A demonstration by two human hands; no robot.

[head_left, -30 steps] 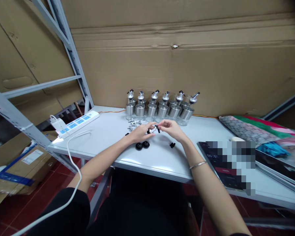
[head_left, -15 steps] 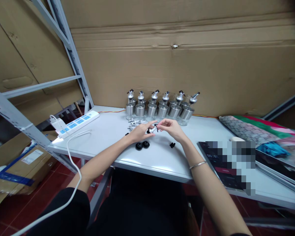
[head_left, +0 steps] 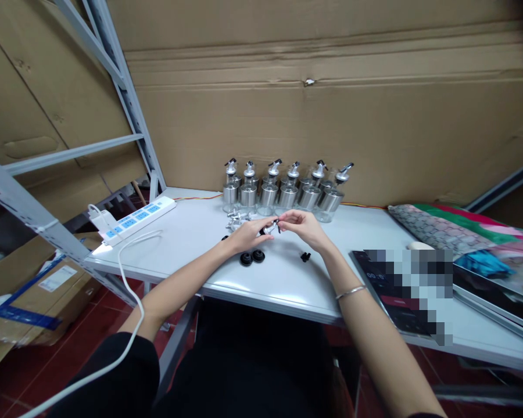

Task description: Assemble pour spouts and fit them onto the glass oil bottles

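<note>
Gleaming silvery spout (head_left: 269, 230) clasped in left grip (head_left: 247, 235), slim black piece (head_left: 279, 229) pinched in right grip (head_left: 304, 227)

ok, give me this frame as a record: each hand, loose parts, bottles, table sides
Left hand: silver spout between thumb and fingers
Right hand: pinching small black piece at the spout's end; whether seated, can't tell
Loose, near: two round black caps; black bits farther right, count unclear
Loose, behind left hand: silver parts, partly hidden
Bottles: rows at the back, six pourers showing
Table left: power strip
Table right: fabric, dark-screened device
</note>
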